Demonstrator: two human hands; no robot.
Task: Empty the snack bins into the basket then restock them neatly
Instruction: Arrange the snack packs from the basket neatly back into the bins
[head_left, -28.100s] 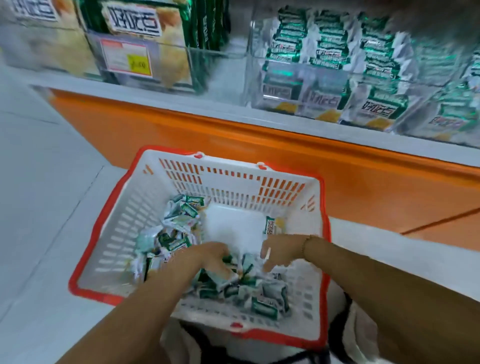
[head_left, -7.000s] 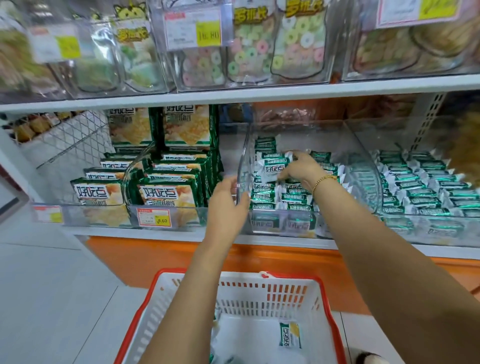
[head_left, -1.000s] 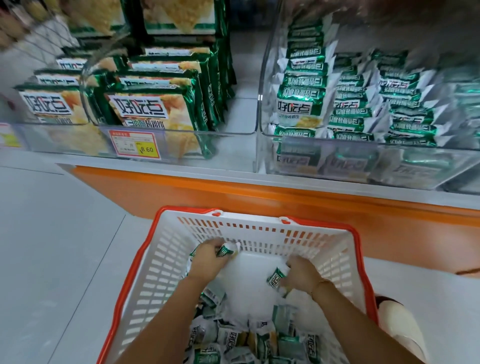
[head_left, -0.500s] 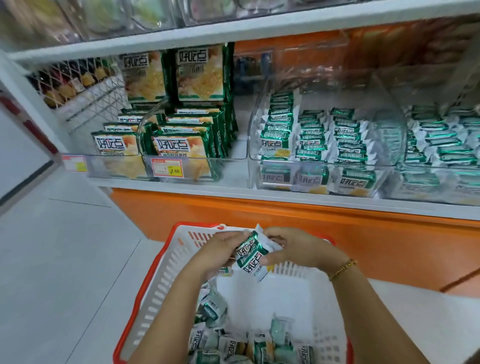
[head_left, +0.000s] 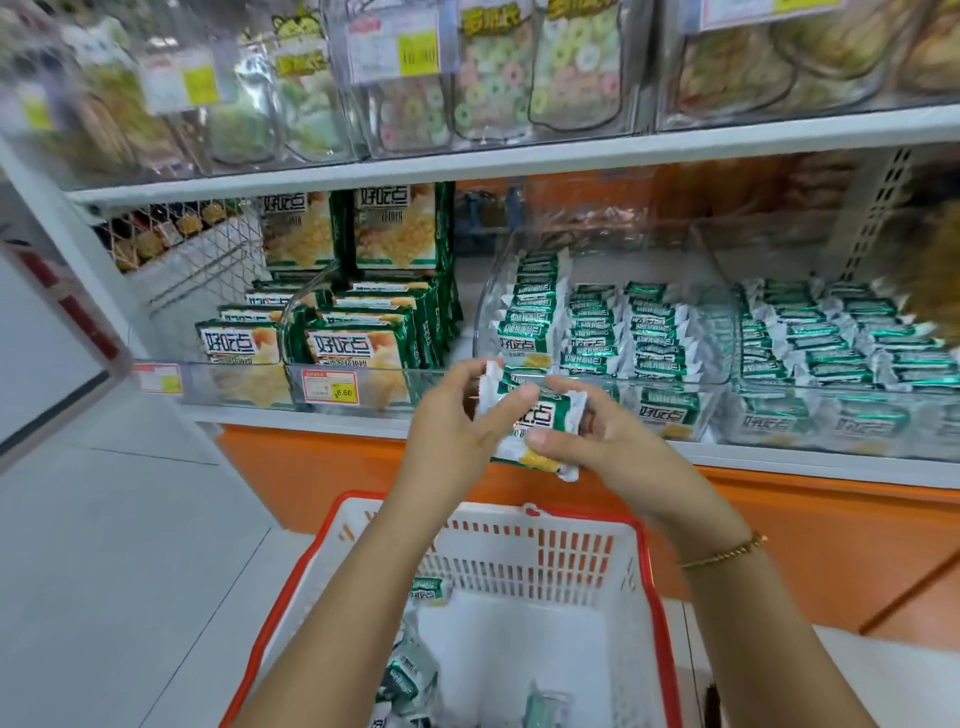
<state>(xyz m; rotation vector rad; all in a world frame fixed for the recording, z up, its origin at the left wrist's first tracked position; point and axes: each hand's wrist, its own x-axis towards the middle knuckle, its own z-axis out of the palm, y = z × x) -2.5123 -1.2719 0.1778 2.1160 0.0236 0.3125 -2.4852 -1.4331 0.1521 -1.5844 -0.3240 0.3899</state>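
Blurred packets (head_left: 410, 675) low in the white basket (head_left: 540, 556), cut off by the frame's bottom edge. Left hand (head_left: 447, 421) and right hand (head_left: 597, 441) clamped together on small green snack packets (head_left: 535, 421), raised before the clear bin (head_left: 613, 332); count unreadable.

The light is bright and even, with only soft, faint shadows. The top shelf (head_left: 519, 156) curves because the wide lens bends lines near the edges. The jars (head_left: 260, 93) up there look smeared and blurry. The clear bins (head_left: 597, 244) have pale shine on their walls. The middle looks sharper.
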